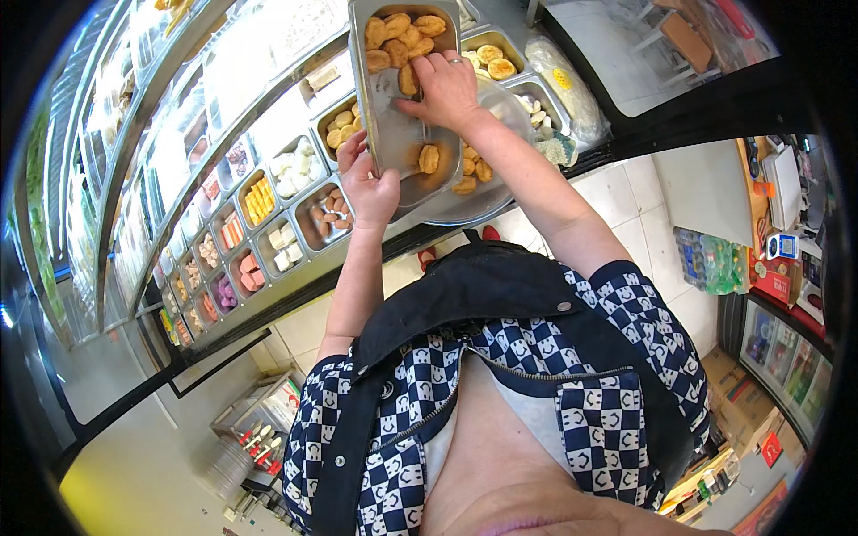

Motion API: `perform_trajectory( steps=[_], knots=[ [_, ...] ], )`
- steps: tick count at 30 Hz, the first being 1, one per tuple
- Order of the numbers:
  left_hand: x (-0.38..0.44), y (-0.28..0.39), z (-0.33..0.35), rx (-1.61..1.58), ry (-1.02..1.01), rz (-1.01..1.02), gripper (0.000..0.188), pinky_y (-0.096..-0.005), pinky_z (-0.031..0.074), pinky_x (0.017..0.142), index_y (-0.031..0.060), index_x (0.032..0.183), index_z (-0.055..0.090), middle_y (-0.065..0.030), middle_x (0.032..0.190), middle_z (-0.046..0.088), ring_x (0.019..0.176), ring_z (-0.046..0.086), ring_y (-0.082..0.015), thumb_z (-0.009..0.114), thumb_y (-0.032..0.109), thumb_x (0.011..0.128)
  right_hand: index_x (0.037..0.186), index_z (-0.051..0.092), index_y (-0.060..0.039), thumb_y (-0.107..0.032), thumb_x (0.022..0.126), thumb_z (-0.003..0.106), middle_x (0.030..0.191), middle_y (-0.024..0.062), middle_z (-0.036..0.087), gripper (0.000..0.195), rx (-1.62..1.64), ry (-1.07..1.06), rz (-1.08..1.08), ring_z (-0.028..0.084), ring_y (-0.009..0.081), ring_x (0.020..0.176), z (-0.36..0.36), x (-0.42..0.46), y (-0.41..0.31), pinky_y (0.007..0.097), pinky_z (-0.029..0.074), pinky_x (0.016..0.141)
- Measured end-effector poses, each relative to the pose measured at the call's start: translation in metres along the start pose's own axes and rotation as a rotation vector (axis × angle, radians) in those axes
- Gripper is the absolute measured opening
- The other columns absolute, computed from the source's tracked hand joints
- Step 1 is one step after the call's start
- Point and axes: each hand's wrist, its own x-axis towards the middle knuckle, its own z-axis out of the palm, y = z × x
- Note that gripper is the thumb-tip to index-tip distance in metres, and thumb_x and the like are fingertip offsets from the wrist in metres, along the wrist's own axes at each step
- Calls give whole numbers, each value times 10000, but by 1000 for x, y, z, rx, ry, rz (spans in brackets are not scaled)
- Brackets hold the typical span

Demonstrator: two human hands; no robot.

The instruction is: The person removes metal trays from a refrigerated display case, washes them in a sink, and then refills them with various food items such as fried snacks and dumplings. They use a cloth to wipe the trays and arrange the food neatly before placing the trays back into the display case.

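A deep rectangular steel food pan is tilted over the counter, with golden-brown fried pieces gathered at its far end and one piece near its close end. My left hand grips the pan's left rim. Inside the pan lies my right hand, a ring on one finger, its fingertips against a fried piece; whether it is grasped is hard to tell. Beneath the pan and my right forearm is a round clear bowl or bag-like container holding more such pieces.
A refrigerated display counter holds rows of steel pans with white cubes, brown sausage pieces and yellow pieces. A plastic-wrapped pack lies at the right end. Packs of bottles stand on the tiled floor to the right.
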Motion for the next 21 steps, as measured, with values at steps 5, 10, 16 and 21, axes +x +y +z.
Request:
perform_trajectory(
  steps=[5,10,16,21],
  knots=[
    [-1,2,1,60,23,6,198,-339,420,885,-19,782,631,-149,1156,494,1021,508,-267,531,-32,613,936,576,-96,-345,556,736,857,54,580,481,-8,114,-7,529,249,873,8,-1,-2,391,403,740],
    [-1,2,5,9,24,9,186,-343,425,881,-24,765,624,-157,1140,509,1018,510,-269,537,-26,600,878,576,-113,-254,549,672,840,48,578,370,-54,133,78,533,253,839,16,2,0,388,399,711],
    [-4,0,5,8,33,5,188,-341,428,877,-25,764,623,-157,1138,511,1012,514,-269,539,-22,596,896,589,-106,-262,570,654,859,54,580,367,60,201,-7,537,261,845,5,-3,13,395,422,708],
    [-3,-3,5,14,9,17,189,-343,425,885,-20,768,627,-152,1146,505,1018,509,-266,540,-22,600,907,604,-105,-285,604,682,910,63,576,361,62,254,-83,534,266,855,6,11,28,376,446,721]
  ],
)
